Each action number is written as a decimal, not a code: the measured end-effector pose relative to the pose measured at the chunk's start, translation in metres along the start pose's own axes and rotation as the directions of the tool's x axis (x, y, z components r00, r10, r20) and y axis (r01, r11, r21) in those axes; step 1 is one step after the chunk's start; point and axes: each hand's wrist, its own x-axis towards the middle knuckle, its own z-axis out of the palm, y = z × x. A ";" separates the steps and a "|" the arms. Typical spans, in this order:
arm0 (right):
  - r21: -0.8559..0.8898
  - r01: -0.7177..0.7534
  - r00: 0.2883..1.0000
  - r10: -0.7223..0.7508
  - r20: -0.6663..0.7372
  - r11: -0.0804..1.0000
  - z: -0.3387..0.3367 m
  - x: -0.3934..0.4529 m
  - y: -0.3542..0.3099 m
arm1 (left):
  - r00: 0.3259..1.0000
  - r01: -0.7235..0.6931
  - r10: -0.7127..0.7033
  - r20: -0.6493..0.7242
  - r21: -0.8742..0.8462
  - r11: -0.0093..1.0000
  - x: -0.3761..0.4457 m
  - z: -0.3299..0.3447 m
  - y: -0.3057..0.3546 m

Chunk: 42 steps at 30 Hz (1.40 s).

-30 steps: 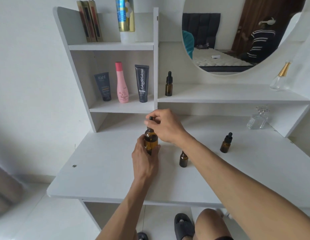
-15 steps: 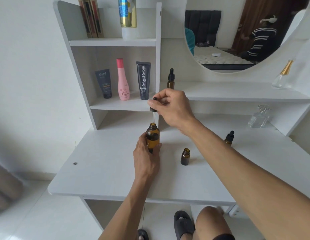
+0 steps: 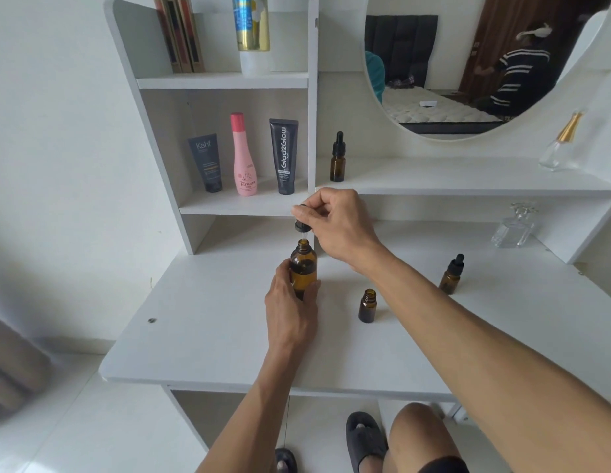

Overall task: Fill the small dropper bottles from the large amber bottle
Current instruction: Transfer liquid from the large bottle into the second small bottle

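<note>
The large amber bottle [image 3: 303, 268] stands upright on the white desk [image 3: 212, 329], and my left hand [image 3: 290, 308] grips its lower body. My right hand [image 3: 338, 223] pinches a black dropper cap [image 3: 301, 224] just above the bottle's open mouth, its glass tube reaching into the neck. An uncapped small amber bottle [image 3: 367, 306] stands to the right on the desk. A capped small dropper bottle [image 3: 451, 274] stands farther right. Another capped dropper bottle [image 3: 338, 158] is on the shelf behind.
The left shelf holds a dark tube [image 3: 206, 162], a pink bottle [image 3: 243, 155] and a black tube [image 3: 283, 156]. Clear glass perfume bottles [image 3: 514, 227] [image 3: 560, 145] stand at the right. A round mirror [image 3: 468, 63] hangs above the shelf [image 3: 468, 179].
My right hand lifted the dropper cap off the large bottle, drawing it up, then lowered it slightly so the tube sits in the neck. My left hand kept holding the bottle.
</note>
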 end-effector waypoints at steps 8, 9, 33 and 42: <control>-0.044 -0.016 1.000 0.017 0.010 0.999 0.003 -0.006 0.008 | 1.000 0.000 0.000 0.011 -0.024 1.000 0.001 0.001 -0.002; -0.045 -0.019 1.000 0.019 0.009 0.999 0.003 -0.006 0.008 | 1.000 -0.004 0.004 0.010 -0.025 1.000 0.001 0.001 -0.003; 0.185 -0.014 0.997 0.028 -0.071 0.983 -0.020 0.012 -0.022 | 1.000 0.016 -0.016 0.003 -0.021 1.000 -0.002 -0.001 0.003; 0.275 -0.037 0.992 0.068 -0.103 0.961 -0.028 0.016 -0.027 | 1.000 0.027 -0.027 0.014 -0.003 1.000 -0.002 -0.003 0.006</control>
